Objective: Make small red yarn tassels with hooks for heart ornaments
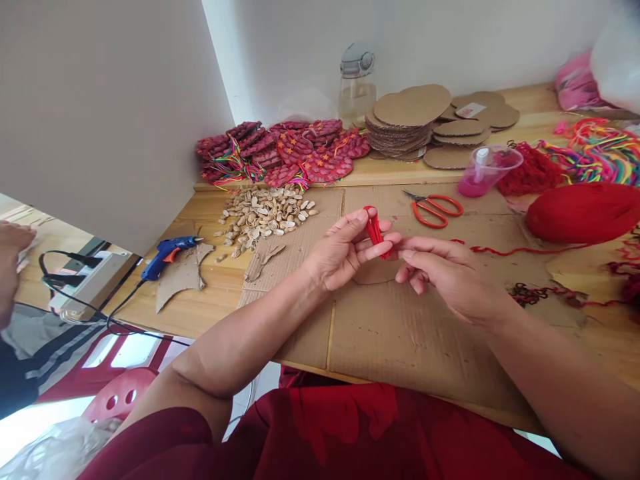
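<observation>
My left hand (345, 250) is closed with red yarn (374, 230) wound in loops round its fingers. My right hand (445, 277) pinches the same yarn at the fingertips, touching the left fingers. A red strand (505, 251) runs from there to the right, toward a big red yarn ball (583, 212). Both hands hover over flat brown cardboard (400, 327) laid on the wooden table (165, 310).
Red-handled scissors (434, 208) lie behind my hands. A pile of peanut shells (265, 212), a blue glue gun (167, 252), finished red ornaments (290, 153), stacked cardboard discs (405, 123), a pink cup (487, 170) and coloured cords (600, 153) surround them. Another person's hand (13, 243) shows at far left.
</observation>
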### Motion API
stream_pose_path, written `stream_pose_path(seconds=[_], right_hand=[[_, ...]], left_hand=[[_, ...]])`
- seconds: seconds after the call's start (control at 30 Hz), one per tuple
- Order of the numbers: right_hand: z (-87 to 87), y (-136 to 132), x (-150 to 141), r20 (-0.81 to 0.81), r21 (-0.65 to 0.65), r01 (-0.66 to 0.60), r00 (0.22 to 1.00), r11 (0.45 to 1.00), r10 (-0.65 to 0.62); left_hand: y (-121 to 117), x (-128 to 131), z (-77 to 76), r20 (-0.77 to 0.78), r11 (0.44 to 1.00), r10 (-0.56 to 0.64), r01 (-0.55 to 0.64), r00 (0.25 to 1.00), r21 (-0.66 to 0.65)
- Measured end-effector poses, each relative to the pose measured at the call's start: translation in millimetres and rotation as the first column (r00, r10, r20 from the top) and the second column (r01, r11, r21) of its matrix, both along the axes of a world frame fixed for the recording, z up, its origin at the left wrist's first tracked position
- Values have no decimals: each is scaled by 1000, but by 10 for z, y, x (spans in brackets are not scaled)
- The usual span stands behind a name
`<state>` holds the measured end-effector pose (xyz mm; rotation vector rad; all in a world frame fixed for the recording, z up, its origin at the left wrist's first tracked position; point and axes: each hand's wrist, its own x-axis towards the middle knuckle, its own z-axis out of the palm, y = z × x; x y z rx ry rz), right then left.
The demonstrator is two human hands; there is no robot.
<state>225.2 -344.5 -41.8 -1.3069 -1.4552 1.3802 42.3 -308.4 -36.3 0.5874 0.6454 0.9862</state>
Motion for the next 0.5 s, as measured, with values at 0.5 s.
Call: stream_pose_path(seconds=[0.5], right_hand=[[42,-58,-66,420,504,32,864,863,-277]], left_hand=[[-95,132,-62,-114,999,30,-28,993,18]])
